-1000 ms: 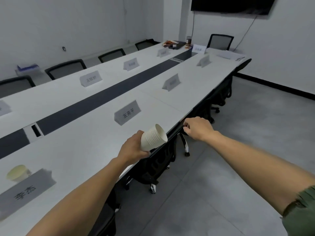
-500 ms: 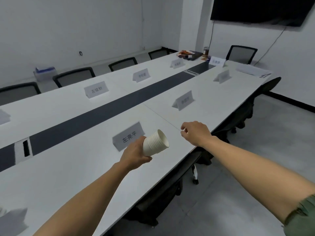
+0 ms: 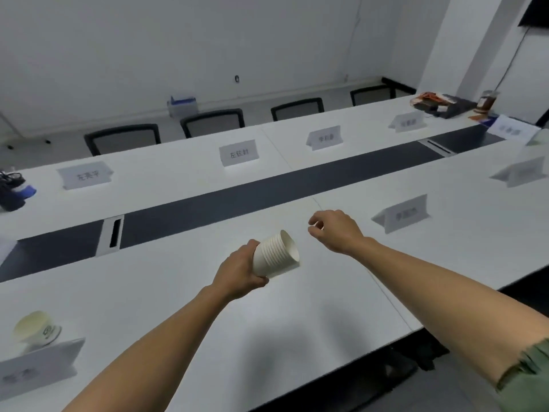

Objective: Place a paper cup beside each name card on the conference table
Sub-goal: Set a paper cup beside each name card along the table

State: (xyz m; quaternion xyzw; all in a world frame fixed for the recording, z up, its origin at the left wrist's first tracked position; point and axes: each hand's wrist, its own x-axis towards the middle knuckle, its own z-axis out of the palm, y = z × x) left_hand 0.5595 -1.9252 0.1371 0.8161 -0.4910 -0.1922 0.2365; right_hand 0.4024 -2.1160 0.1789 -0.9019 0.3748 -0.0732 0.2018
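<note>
1. Stretching across the whole room, the long white conference table [image 3: 184, 307] has a dark strip [image 3: 297, 188] down its middle, and its near edge runs out at lower right with open grey floor beyond.
2. Black mesh-backed chairs [image 3: 212, 122] line the far side, pushed in close against the far edge, with a bare lane of floor between them and the wall.
3. White tent-fold name cards stand in two rows; the nearest one ahead [image 3: 405, 214] is just right of the hands, and its print is too blurred to read.
4. Another name card [image 3: 38, 367] at lower left is cut by the frame edge, with a single white paper cup [image 3: 35, 330] standing upright just behind it, half hidden by the card.
5. The left hand [image 3: 240, 273] is wrapped around the base of a stack of white ribbed paper cups [image 3: 276, 254], held tilted on its side above the table, mouth toward the right.
6. The right hand [image 3: 335, 230] hovers just beside that mouth, apart from it, fingers loosely curled with thumb and forefinger nearly pinched; it has nothing in it.
7. Wide bare tabletop lies under and before both hands.
8. A dark object [image 3: 13, 190] at far left is cropped and hard to make out.
</note>
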